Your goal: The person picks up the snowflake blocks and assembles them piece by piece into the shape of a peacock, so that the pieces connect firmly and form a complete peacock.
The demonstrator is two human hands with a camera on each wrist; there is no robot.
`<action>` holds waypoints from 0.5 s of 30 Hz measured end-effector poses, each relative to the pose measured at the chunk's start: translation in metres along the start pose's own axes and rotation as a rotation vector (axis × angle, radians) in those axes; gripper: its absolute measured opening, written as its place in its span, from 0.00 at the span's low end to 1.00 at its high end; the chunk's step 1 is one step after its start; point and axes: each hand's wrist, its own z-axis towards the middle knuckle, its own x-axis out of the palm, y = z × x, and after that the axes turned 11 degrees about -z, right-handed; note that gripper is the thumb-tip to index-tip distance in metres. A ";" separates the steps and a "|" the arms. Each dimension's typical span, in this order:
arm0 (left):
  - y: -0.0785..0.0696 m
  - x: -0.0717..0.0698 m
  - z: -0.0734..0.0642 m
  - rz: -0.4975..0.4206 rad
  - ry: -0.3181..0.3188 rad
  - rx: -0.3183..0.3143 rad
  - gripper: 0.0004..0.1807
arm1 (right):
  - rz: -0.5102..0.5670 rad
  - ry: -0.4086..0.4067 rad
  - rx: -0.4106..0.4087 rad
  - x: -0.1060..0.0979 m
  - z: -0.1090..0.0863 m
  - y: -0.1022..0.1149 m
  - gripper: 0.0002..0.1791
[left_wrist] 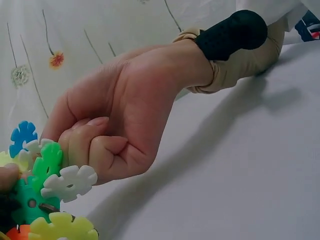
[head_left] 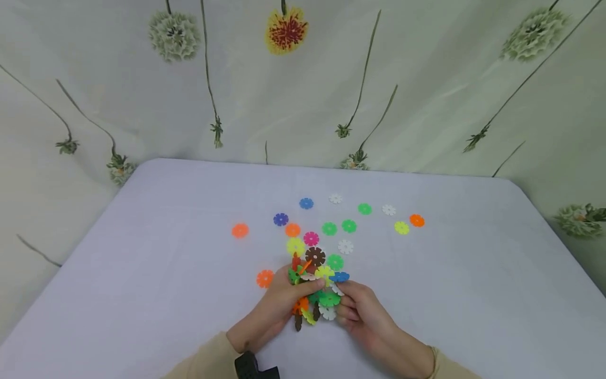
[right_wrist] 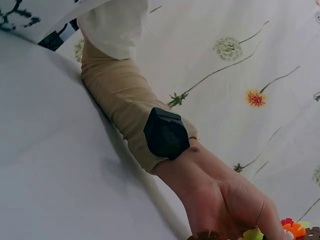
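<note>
Flower-disc cluster (head_left: 329, 299): notched pieces in mixed colours, joined at angles, held at the 6 o'clock side of the white tabletop (head_left: 142, 295); contact with the surface cannot be told. Left hand (head_left: 286, 295), at the cluster's 9 o'clock: clamped on it, thumb laid across the front, other fingers mostly hidden behind. Right hand (head_left: 363, 306), at 3 o'clock: thumb and forefinger together, pinching a white disc (head_left: 337, 289) at the cluster's edge, contact partly hidden; remaining fingers curled in. Loose on the tabletop: orange disc (head_left: 264, 279) at 10 o'clock, near the left hand; purple disc (head_left: 281, 219) at 11; blue disc (head_left: 306, 203) at 12; yellow disc (head_left: 402, 228) at 2.
</note>
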 end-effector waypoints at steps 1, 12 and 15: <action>-0.001 0.000 0.000 0.013 0.005 0.001 0.26 | -0.009 -0.001 -0.003 0.001 -0.001 0.000 0.12; -0.017 -0.014 0.003 0.027 0.180 -0.094 0.25 | -0.352 0.648 -0.153 -0.036 0.011 0.016 0.10; -0.016 -0.014 0.001 0.000 0.206 -0.118 0.25 | -0.318 0.689 -0.150 -0.034 0.009 0.011 0.10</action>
